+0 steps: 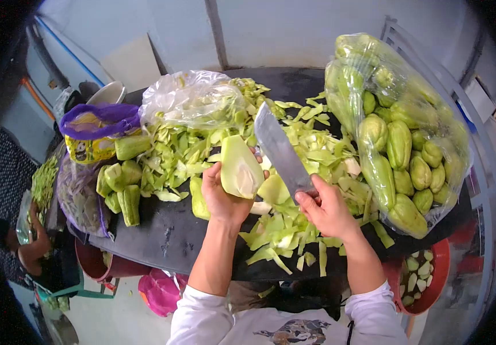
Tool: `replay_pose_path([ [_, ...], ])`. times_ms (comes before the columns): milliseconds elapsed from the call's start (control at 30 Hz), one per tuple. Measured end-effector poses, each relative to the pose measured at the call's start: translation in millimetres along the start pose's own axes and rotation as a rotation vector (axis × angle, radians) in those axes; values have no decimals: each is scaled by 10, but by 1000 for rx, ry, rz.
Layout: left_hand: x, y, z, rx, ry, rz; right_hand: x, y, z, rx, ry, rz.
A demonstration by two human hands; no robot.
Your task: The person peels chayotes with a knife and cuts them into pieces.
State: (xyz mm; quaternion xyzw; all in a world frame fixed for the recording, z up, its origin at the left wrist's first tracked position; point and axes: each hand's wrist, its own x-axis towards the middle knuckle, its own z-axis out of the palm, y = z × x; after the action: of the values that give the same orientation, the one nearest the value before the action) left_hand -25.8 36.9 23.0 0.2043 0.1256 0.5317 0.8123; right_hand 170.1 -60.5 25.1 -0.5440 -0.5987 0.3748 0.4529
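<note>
My left hand [225, 198] is wrapped round a pale green chayote half [238, 167], its cut face with the whitish core turned up toward me. In my right hand [329, 210] is a broad-bladed knife [280, 146], its blade slanting up and left, apart from the chayote. Long green peelings [317, 149] lie heaped behind and below both hands. An uncut-looking chayote piece [199, 199] rests on the black table [161, 244], just left of my left hand.
A big clear bag of whole chayotes [400, 155] stands right. Left are peeled chayotes [122, 183], a purple mesh bag [81, 198] and a crumpled plastic bag [187, 95]. Below the table edge are a red bucket [440, 287] with cut pieces and a pink basin [159, 292]. Another person [34, 247] is far left.
</note>
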Motion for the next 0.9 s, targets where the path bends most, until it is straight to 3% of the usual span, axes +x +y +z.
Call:
replay_pose_path([
  [167, -14, 43, -23, -103, -1, 127, 14, -97, 89, -85, -110, 78],
  [333, -37, 46, 28, -35, 73, 198, 15, -56, 147, -74, -52, -77],
  [900, -22, 100, -3, -113, -83, 282, -10, -31, 120, -180, -50, -51],
])
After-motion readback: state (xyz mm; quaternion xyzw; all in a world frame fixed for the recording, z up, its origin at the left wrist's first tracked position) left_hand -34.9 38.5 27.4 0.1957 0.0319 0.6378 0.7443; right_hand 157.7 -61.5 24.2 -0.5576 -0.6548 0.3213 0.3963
